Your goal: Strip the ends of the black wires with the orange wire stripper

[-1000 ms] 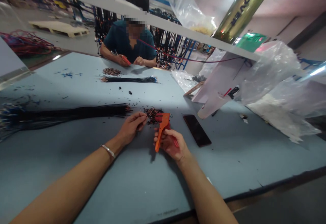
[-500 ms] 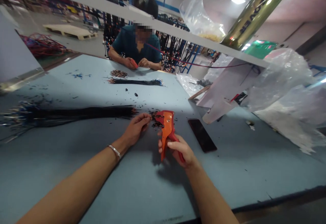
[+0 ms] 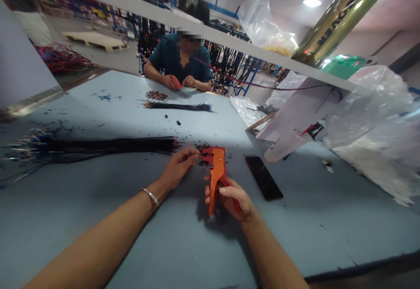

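My right hand (image 3: 234,197) is wrapped round the handles of an orange and red wire stripper (image 3: 218,166), held above the table with its jaws towards my left hand. Thumb and forefinger of my left hand (image 3: 182,166) are pinched together close to those jaws, on what looks like a thin wire; most of it is hidden by the fingers. Beyond my left hand, a long bundle of black wires (image 3: 111,149) lies across the table, its left ends fanned out with blue and silvery tips. Dark insulation scraps (image 3: 204,163) are heaped beneath the stripper's jaws.
A black phone (image 3: 264,177) lies right of the stripper. Farther back are a smaller wire bundle (image 3: 180,106) and a pile of brownish bits (image 3: 156,95). A co-worker (image 3: 180,57) sits opposite, holding a red tool. Plastic bags (image 3: 370,105) and a white shelf post stand at right.
The whole view has shifted slightly, so most things appear a little farther right and lower. Both hands stay close together, with the stripper still in my right hand.
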Demonstrator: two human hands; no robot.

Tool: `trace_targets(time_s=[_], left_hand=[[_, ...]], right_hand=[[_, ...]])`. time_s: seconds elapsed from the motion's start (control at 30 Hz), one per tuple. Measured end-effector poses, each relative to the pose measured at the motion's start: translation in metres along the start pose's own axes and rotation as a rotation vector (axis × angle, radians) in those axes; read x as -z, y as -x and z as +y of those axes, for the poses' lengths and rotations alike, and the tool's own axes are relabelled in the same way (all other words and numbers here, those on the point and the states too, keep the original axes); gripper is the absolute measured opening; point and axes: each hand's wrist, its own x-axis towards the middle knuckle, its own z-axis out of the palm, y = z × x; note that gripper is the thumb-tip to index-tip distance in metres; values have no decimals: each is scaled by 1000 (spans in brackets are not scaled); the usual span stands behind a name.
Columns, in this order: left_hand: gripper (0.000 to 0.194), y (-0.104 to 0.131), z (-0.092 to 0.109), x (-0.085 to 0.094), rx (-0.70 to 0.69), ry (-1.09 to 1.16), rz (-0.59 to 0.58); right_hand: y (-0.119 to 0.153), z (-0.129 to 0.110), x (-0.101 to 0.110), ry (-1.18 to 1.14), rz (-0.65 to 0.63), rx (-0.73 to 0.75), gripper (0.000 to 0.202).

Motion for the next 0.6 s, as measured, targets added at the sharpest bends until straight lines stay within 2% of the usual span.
trace_targets(time_s=[0.23,0.6], left_hand=[[35,2,3,-1,35,-19,-30],[33,1,1,0,11,-29,-32]], right_hand=[[1,-2,-3,-1,9,-3,42],[1,-1,-4,64,61,-20,41]])
